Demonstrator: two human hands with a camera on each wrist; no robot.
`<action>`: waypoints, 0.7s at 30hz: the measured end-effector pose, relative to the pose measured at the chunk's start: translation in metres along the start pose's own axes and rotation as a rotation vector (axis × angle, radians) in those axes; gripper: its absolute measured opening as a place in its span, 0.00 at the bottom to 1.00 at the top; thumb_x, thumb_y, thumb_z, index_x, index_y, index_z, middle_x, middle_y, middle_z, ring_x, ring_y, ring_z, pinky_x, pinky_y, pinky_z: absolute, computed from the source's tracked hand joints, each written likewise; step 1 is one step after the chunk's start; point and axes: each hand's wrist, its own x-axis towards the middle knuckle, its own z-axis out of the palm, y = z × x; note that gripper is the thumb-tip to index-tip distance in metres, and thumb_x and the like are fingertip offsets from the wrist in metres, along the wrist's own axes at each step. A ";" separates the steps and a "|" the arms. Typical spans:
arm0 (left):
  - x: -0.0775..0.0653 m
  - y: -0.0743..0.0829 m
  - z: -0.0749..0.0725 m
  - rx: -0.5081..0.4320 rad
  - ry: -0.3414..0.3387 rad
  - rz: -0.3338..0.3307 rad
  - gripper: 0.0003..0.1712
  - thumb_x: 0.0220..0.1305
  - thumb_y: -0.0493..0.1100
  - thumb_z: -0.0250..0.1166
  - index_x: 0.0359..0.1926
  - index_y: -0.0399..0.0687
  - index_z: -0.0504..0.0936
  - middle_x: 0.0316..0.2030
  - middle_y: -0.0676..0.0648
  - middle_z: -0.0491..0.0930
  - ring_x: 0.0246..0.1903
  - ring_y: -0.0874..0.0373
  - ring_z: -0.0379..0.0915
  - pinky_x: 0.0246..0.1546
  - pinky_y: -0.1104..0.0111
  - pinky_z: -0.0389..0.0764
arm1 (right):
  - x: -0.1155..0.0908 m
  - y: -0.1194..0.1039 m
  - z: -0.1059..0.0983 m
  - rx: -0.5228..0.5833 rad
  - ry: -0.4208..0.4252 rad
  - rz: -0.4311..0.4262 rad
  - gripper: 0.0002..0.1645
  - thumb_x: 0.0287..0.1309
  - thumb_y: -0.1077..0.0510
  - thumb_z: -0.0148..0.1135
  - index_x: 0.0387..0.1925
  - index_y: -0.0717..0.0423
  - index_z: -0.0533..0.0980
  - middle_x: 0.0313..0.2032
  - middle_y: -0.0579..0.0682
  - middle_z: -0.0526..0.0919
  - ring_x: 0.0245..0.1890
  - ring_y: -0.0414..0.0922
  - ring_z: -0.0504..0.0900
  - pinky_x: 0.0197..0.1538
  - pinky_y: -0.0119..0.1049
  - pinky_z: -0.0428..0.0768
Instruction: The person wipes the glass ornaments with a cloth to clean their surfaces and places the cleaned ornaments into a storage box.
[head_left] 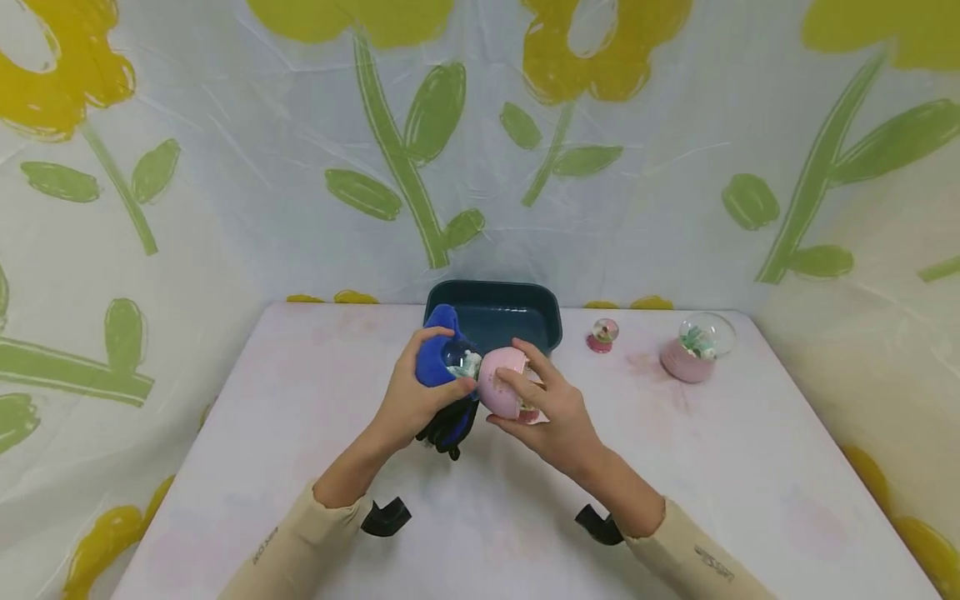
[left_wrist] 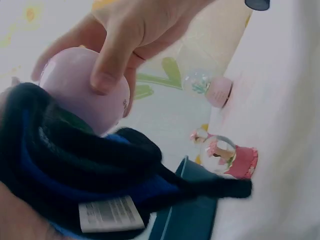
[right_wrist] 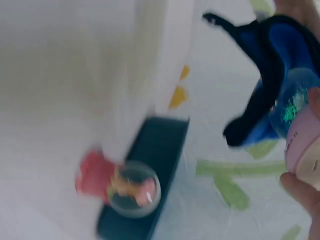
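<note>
My left hand (head_left: pixel 412 392) holds a soft blue cloth (head_left: pixel 435 362) with black edging and a black strap-like end. A white printed label (left_wrist: pixel 111 215) shows on its side in the left wrist view. The cloth wraps partly round the clear dome (right_wrist: pixel 295 97) of a snow globe, which lies on its side with green glitter inside. My right hand (head_left: pixel 551 408) grips the globe's pink base (head_left: pixel 498 379), thumb and fingers spread round it. Below, a small snow globe with a red-pink base (left_wrist: pixel 245 161) stands on the table, mostly hidden behind my right hand in the head view.
A dark teal tray (head_left: pixel 557 321) stands at the back middle of the white table (head_left: pixel 330 367). To its right are a tiny snow globe (head_left: pixel 602 335) and a larger pink-based one (head_left: pixel 690 354). Black curved pieces (head_left: pixel 386 517) show beside both wrists. A flower-printed curtain (head_left: pixel 285 167) surrounds the table.
</note>
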 end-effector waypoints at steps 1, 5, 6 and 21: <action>0.000 0.002 0.000 0.037 -0.001 -0.002 0.39 0.54 0.47 0.75 0.63 0.62 0.65 0.64 0.44 0.61 0.59 0.40 0.65 0.48 0.48 0.77 | 0.003 0.000 -0.003 -0.068 -0.011 -0.082 0.37 0.39 0.61 0.81 0.55 0.51 0.76 0.62 0.63 0.69 0.50 0.58 0.80 0.40 0.40 0.83; -0.002 0.012 -0.001 0.225 0.003 0.021 0.42 0.48 0.51 0.78 0.62 0.65 0.65 0.65 0.47 0.60 0.59 0.41 0.64 0.46 0.49 0.78 | 0.016 0.004 -0.014 -0.284 -0.034 -0.391 0.22 0.61 0.56 0.66 0.57 0.43 0.75 0.57 0.66 0.73 0.51 0.61 0.79 0.34 0.43 0.83; -0.004 0.014 0.000 0.261 -0.001 0.032 0.42 0.47 0.51 0.79 0.62 0.65 0.66 0.65 0.47 0.60 0.59 0.41 0.64 0.45 0.49 0.79 | 0.017 0.005 -0.017 -0.299 -0.046 -0.438 0.19 0.65 0.56 0.62 0.57 0.42 0.75 0.57 0.66 0.74 0.53 0.63 0.77 0.35 0.45 0.83; -0.004 0.008 -0.013 0.243 -0.253 0.237 0.39 0.41 0.42 0.82 0.55 0.65 0.75 0.61 0.52 0.66 0.59 0.47 0.63 0.46 0.53 0.78 | 0.029 0.032 -0.034 0.666 -0.425 0.325 0.43 0.42 0.65 0.78 0.63 0.57 0.71 0.64 0.55 0.69 0.53 0.53 0.77 0.39 0.47 0.83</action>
